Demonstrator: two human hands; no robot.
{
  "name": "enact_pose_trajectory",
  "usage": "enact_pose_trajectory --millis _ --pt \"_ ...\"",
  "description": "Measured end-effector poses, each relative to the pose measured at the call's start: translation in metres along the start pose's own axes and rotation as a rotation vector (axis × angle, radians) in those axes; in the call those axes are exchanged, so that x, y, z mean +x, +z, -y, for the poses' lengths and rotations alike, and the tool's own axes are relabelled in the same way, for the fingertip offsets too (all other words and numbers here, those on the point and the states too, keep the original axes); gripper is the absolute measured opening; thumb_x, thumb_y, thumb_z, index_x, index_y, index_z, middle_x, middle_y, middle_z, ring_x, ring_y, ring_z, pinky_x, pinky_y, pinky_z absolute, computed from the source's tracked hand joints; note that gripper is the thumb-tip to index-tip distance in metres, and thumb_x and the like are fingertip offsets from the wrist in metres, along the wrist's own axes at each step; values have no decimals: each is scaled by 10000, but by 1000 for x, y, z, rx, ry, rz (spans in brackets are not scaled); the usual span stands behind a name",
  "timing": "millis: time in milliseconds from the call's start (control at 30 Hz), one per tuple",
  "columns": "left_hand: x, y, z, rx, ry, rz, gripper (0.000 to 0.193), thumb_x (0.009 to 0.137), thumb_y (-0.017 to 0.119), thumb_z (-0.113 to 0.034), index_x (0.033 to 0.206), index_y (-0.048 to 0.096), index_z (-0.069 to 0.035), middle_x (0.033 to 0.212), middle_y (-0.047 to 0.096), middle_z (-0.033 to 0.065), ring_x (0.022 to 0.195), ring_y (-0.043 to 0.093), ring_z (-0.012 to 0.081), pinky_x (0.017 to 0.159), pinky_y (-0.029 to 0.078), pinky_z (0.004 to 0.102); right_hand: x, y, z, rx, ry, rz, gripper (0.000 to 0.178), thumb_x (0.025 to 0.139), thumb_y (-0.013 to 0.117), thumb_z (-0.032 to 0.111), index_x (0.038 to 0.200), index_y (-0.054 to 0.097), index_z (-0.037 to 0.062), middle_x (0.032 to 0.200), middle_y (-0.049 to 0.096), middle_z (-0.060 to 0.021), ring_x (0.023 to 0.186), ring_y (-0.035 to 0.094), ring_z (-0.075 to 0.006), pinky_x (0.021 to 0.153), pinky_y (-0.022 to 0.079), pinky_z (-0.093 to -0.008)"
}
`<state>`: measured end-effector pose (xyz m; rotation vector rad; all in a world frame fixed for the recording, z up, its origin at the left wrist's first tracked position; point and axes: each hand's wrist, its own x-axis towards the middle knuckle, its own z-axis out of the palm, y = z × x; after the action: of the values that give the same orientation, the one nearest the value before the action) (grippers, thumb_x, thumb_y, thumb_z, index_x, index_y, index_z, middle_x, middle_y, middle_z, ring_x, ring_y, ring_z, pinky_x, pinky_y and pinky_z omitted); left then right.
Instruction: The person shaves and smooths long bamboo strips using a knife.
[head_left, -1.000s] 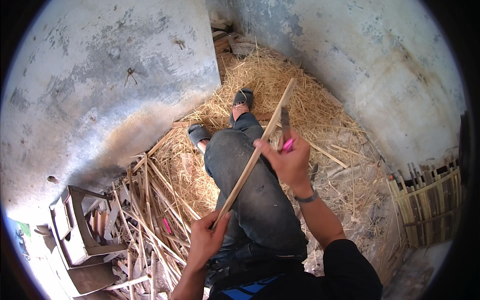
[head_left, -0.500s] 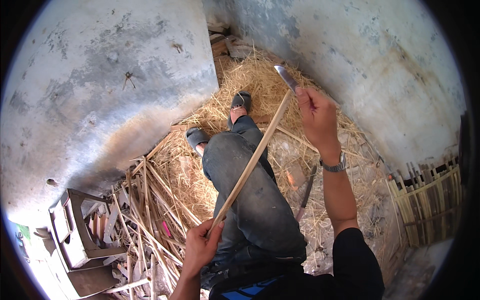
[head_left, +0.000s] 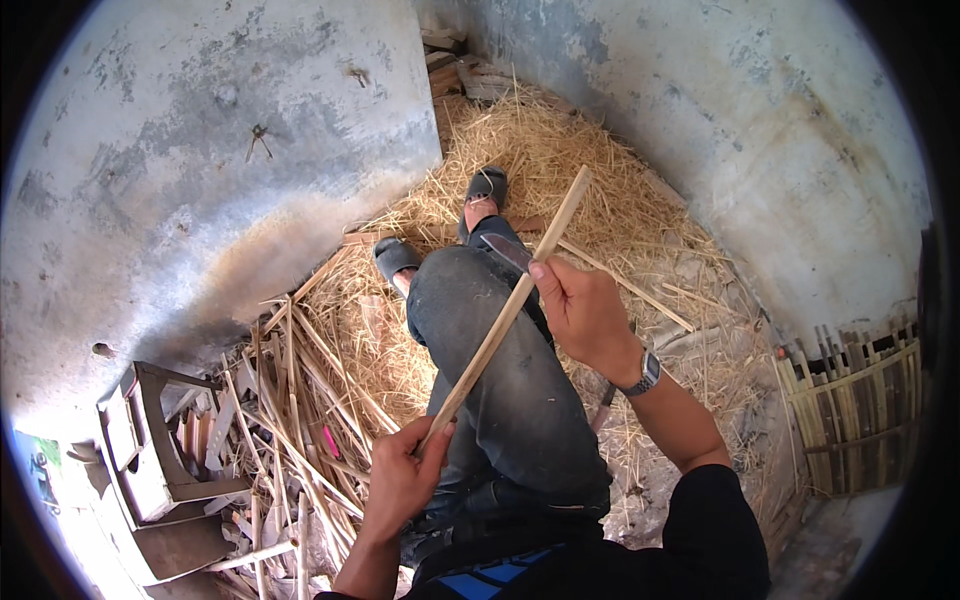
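A long, pale bamboo strip (head_left: 489, 348) slants over my bent legs, its far end up and to the right. My left hand (head_left: 403, 480) is closed on the strip's near end, thumb pressed along it. In my right hand (head_left: 590, 315) is a knife (head_left: 508, 250), its blade pointing left across the strip about a third of the way down from the far end. The knife's handle is hidden inside my fist. My right thumb lies at the strip beside the blade.
Straw (head_left: 530, 140) and shavings cover the ground around my feet. Cut sticks (head_left: 300, 410) are heaped at the left, beside a broken box-like frame (head_left: 160, 470). A slatted bamboo panel (head_left: 855, 410) leans at the right. A long dark blade (head_left: 604, 408) lies right of my leg. Worn walls (head_left: 200, 200) close in ahead.
My right hand with the knife has come down and left from beyond the strip's far end to partway along it. My left hand stays on the near end.
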<state>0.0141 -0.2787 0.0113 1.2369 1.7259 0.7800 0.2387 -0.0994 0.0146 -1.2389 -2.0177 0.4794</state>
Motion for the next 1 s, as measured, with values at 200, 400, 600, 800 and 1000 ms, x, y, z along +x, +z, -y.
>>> enact_pose_trajectory --millis 200,400,600,800,1000 --pt "8 9 -1 -17 32 -1 288 1008 649 -247 862 703 -5 593 582 9 542 518 68 518 389 281 -20 1 10 46 30 22 354 1053 543 278 790 572 42 592 551 -218 553 584 -434 492 410 -494" --pt "31 20 -10 -22 102 -49 305 1004 654 -251 860 694 14 565 561 52 518 508 97 500 391 309 -51 8 34 36 11 245 364 1038 569 297 777 575 44 590 546 -202 545 575 -423 494 424 -480" --pt "40 15 -25 25 73 -16 365 1001 656 -286 775 666 0 590 600 23 530 541 88 514 407 290 -46 -2 20 115 16 193 363 1038 575 311 777 572 60 586 553 -192 526 568 -412 478 395 -478" --pt "29 14 -15 74 106 3 257 1009 633 -240 967 677 10 630 626 35 576 585 100 566 453 282 -4 -18 -1 34 30 -68 372 1053 563 290 777 564 39 573 520 -179 505 541 -373 477 373 -442" --pt "-4 -16 7 -124 -16 285 320 1029 591 -178 1280 559 16 708 670 70 579 610 132 564 490 312 15 -15 -14 -51 -9 -107 368 1052 569 304 799 586 37 573 523 -173 478 532 -350 459 367 -428"
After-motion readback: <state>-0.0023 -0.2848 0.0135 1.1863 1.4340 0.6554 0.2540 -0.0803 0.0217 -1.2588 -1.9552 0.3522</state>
